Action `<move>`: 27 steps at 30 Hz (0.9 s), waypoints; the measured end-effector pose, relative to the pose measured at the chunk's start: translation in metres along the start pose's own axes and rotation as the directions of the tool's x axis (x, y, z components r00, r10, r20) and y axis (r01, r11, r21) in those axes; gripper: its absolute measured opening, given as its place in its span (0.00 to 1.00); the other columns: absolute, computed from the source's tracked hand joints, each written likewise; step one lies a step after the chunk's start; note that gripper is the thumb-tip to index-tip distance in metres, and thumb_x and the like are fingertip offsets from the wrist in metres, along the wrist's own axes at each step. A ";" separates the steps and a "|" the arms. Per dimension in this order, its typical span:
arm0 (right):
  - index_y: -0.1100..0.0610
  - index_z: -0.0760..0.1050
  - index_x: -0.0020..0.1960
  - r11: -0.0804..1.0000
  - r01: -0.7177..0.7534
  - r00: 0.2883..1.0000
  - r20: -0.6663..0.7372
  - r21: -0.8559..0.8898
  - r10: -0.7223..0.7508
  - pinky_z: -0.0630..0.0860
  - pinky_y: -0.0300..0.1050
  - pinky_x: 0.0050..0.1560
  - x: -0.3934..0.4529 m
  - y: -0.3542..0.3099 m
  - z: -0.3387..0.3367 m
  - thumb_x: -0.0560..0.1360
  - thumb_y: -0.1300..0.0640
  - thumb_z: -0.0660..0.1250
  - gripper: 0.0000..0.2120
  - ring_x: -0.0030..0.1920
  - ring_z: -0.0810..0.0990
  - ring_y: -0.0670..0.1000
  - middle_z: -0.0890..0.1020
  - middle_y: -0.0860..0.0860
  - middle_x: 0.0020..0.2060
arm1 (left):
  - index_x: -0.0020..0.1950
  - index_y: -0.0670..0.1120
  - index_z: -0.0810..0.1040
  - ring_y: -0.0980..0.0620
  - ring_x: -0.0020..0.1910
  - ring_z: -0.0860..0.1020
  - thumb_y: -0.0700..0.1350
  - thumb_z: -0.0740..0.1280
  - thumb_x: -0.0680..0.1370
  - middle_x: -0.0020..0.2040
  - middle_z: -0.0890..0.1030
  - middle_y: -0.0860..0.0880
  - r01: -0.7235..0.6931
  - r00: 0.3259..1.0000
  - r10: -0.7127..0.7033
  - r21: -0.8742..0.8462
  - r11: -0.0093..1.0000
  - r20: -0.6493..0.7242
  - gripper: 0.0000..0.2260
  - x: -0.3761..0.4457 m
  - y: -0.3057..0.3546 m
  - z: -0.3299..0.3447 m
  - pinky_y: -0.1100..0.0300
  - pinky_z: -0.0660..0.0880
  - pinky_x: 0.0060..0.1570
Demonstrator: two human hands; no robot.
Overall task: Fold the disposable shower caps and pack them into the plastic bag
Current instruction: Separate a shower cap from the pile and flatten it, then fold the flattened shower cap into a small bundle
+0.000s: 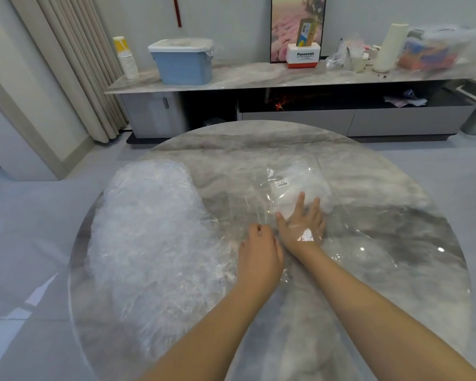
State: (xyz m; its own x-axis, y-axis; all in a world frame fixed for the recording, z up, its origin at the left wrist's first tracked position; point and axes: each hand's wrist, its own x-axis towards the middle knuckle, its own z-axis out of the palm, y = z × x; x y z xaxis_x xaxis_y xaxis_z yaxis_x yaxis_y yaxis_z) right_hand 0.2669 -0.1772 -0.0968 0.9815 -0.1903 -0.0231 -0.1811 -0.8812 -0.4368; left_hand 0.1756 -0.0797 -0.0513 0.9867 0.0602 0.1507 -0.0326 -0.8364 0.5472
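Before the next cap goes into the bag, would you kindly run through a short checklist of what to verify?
1. Plastic bag lies flat on the table: ok.
2. Right hand flat inside the bag, pressing packed caps toward the closed end: ok.
3. Left hand holds the bag's mouth: cannot tell, fingers curled at the clear film.
4. Loose shower caps within reach on the left: ok.
5. Next cap folded and ready: not ok, pile is unfolded.
6. Room left in the bag: ok.
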 end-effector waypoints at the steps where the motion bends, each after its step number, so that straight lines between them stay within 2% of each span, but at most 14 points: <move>1: 0.50 0.37 0.77 1.000 0.013 1.000 0.017 0.003 -0.013 0.45 0.52 0.73 -0.009 0.005 -0.004 0.78 0.38 0.53 0.38 0.76 0.45 0.58 0.40 0.58 0.76 | 0.56 0.40 0.72 0.41 0.46 0.76 0.43 0.58 0.80 0.57 0.71 0.44 0.004 1.000 -0.004 0.013 1.000 0.006 0.09 0.000 0.001 -0.001 0.50 0.73 0.47; 5: 0.55 0.37 0.77 0.989 0.122 0.989 0.092 -0.085 -0.114 0.45 0.52 0.75 -0.034 0.025 -0.019 0.79 0.42 0.55 0.38 0.77 0.43 0.57 0.40 0.59 0.76 | 0.56 0.42 0.72 0.43 0.51 0.75 0.45 0.59 0.80 0.59 0.71 0.45 -0.009 0.999 0.004 0.089 0.996 0.051 0.09 -0.001 0.004 -0.007 0.52 0.70 0.55; 8: 0.57 0.39 0.78 0.985 0.132 0.973 0.204 -0.108 -0.108 0.46 0.52 0.74 -0.058 0.031 -0.038 0.80 0.42 0.53 0.36 0.77 0.44 0.58 0.42 0.60 0.76 | 0.59 0.44 0.71 0.46 0.54 0.73 0.47 0.60 0.79 0.61 0.70 0.46 -0.062 0.994 0.049 0.132 0.989 0.097 0.11 -0.010 0.008 -0.015 0.53 0.66 0.60; 11: 0.59 0.41 0.77 0.962 0.217 0.953 0.249 -0.169 -0.171 0.47 0.51 0.74 -0.087 0.037 -0.061 0.80 0.42 0.53 0.35 0.77 0.45 0.57 0.44 0.59 0.77 | 0.62 0.45 0.70 0.46 0.55 0.73 0.47 0.61 0.79 0.63 0.69 0.46 -0.089 0.989 0.073 0.127 0.988 0.126 0.13 -0.024 0.014 -0.027 0.54 0.66 0.62; 14: 0.57 0.39 0.77 0.929 0.302 0.918 0.329 -0.215 -0.222 0.47 0.51 0.74 -0.116 0.044 -0.083 0.80 0.43 0.53 0.36 0.77 0.46 0.57 0.43 0.59 0.77 | 0.63 0.44 0.70 0.46 0.53 0.75 0.47 0.62 0.79 0.63 0.69 0.46 -0.111 0.984 0.093 0.118 0.987 0.150 0.14 -0.042 0.018 -0.040 0.54 0.68 0.60; 18: 0.54 0.39 0.78 0.899 0.383 0.875 0.396 -0.211 -0.280 0.48 0.51 0.74 -0.155 0.053 -0.111 0.81 0.43 0.52 0.34 0.77 0.47 0.57 0.44 0.58 0.77 | 0.64 0.46 0.70 0.47 0.49 0.76 0.49 0.61 0.80 0.64 0.68 0.47 -0.135 0.959 0.086 0.169 0.976 0.270 0.14 -0.074 0.021 -0.058 0.57 0.69 0.54; 23: 0.52 0.40 0.78 0.884 0.438 0.830 0.451 -0.166 -0.327 0.49 0.50 0.74 -0.191 0.066 -0.121 0.80 0.42 0.55 0.35 0.76 0.48 0.56 0.46 0.57 0.77 | 0.62 0.44 0.69 0.45 0.53 0.75 0.49 0.60 0.79 0.60 0.70 0.45 -0.172 0.913 -0.026 0.441 0.881 0.407 0.14 -0.109 0.004 -0.065 0.57 0.70 0.51; 27: 0.52 0.41 0.78 0.888 0.433 0.805 0.509 -0.156 -0.304 0.49 0.50 0.74 -0.200 0.068 -0.116 0.80 0.44 0.57 0.35 0.76 0.49 0.56 0.48 0.57 0.77 | 0.61 0.43 0.67 0.46 0.55 0.73 0.49 0.61 0.78 0.58 0.71 0.45 -0.186 0.900 -0.118 0.615 0.766 0.419 0.15 -0.129 -0.018 -0.061 0.58 0.64 0.45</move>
State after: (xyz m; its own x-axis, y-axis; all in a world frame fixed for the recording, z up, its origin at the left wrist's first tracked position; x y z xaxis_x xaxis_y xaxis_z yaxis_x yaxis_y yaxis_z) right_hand 0.0507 -0.2495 -0.0174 0.8772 0.3348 -0.3441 0.2547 -0.9321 -0.2576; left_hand 0.0391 -0.0387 -0.0303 0.9588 -0.0751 -0.2739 -0.1103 -0.9872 -0.1154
